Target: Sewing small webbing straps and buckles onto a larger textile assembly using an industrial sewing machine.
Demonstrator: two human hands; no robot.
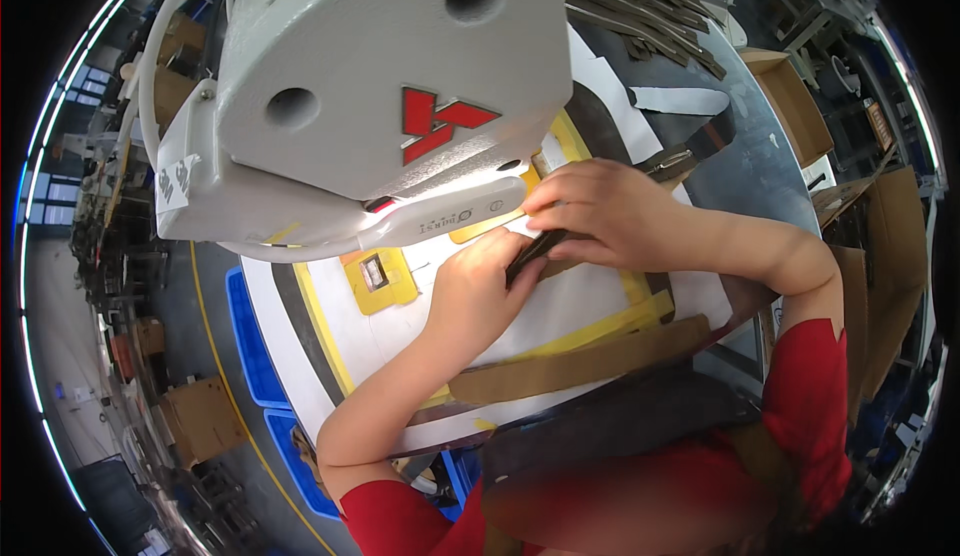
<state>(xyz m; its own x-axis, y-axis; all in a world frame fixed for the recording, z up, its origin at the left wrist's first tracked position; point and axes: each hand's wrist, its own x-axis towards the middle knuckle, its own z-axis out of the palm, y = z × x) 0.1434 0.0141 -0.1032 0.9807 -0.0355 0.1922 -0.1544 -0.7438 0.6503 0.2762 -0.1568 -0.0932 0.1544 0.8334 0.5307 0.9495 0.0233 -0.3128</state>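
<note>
Both my hands meet under the lit front of a large white machine head (350, 86), which looks like an industrial sewing machine. My left hand (475, 281) is closed on the near end of a dark strip (538, 250), thumb and fingers pinching it. From the right, my right hand (610, 214) grips the same strip farther along, its fingers curled over it. The strip is held slanted above the white work surface (545, 321), and much of it is hidden by my fingers. A white lamp arm (450, 214) lies just beyond my hands.
Yellow tape frames the work surface, with a yellow plate (380, 281) at left. A brown strip (580, 361) lies along the near edge. Several dark strips (645, 6) are heaped at the back. Blue bins (252, 341) stand below left; a cardboard box (785, 106) is at right.
</note>
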